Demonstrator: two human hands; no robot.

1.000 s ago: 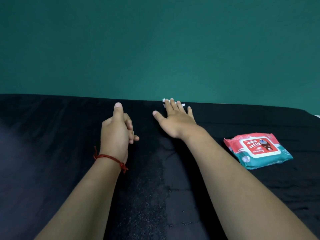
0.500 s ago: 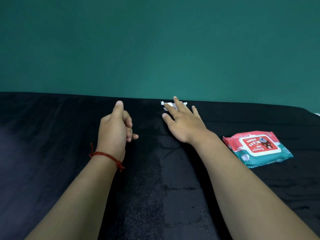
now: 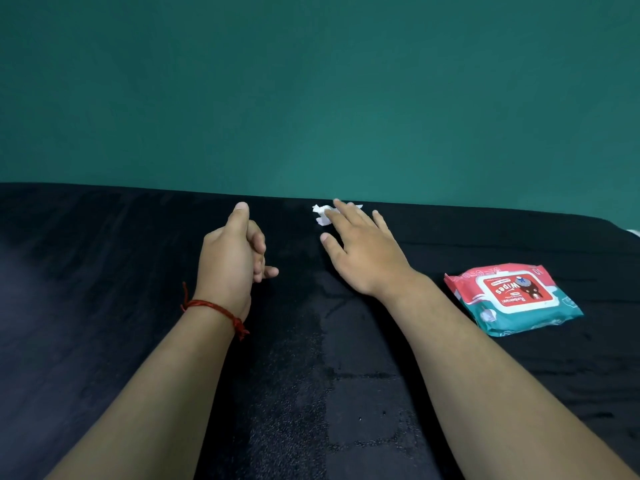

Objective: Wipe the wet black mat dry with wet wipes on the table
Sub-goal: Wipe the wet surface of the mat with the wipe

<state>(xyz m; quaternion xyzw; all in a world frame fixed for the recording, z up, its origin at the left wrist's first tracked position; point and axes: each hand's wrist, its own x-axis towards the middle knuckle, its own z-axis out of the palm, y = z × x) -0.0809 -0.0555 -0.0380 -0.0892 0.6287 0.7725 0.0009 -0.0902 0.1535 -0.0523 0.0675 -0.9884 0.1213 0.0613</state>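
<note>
A black mat (image 3: 104, 306) covers the table, with a darker wet streak (image 3: 311, 341) running down its middle between my arms. My right hand (image 3: 363, 251) lies flat with straight fingers near the mat's far edge, its fingertips pressing a crumpled white wipe (image 3: 322, 214). My left hand (image 3: 232, 258) hovers to the left with loosely curled fingers and holds nothing; a red thread circles its wrist. A red and teal wipes pack (image 3: 509, 299) lies flat on the mat to the right of my right forearm.
A green wall (image 3: 311, 98) rises straight behind the mat's far edge. A pale sliver shows at the far right edge of the table (image 3: 633, 233).
My right hand has slid a little to the right along the far edge, uncovering more of the white wipe on its left. My left hand has stayed in place.
</note>
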